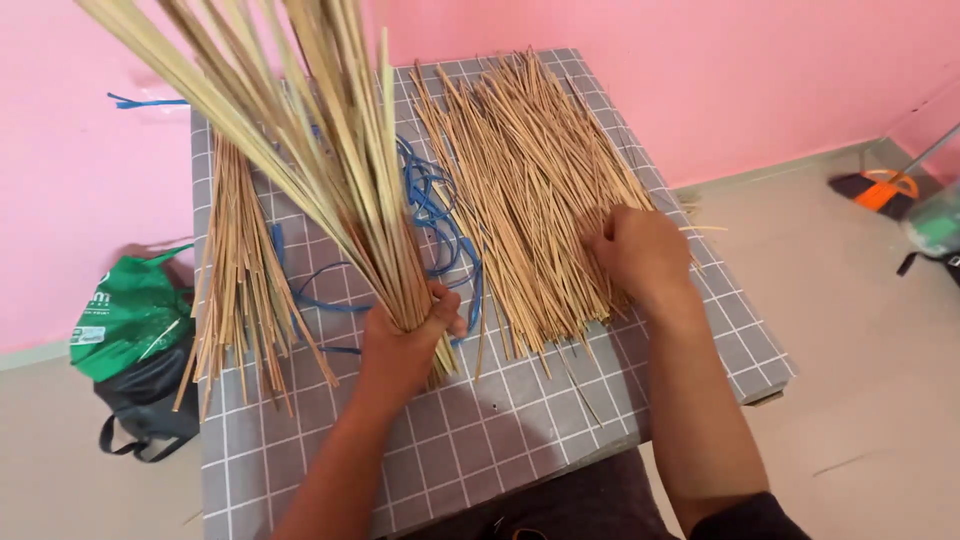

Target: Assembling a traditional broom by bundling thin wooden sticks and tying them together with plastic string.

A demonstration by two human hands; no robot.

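— What have the hands got from where you sit?

— I see the left hand (405, 345) wrapped tight around a bundle of sticks (330, 150), gripping it at the near end so the bundle fans upward and to the far left, out of the top of the view. The sticks are thin, straight, pale straw-coloured splints, some flatter and greener than the rest.

— And the other one?

— The right hand (640, 250) lies knuckles-up on the right edge of the loose pile of sticks (520, 190), fingers curled down into it. I cannot tell whether it pinches any single stick. That pile is tan, dry-looking, spread in a wide sheet running from near to far across the middle of the surface (480, 430).

— What is the surface like?

— A grey covering ruled in a white grid, smooth and flat. On its left side lies a second pile (240, 270), narrower and slightly splayed at the near end. Between the piles a blue cord (440, 215) loops in tangles, partly hidden behind the held bundle.

— Anything around?

— Pink walls, a beige floor, a green bag on a black one (135, 340) at the left, an orange-and-black object (880, 188) at the far right.
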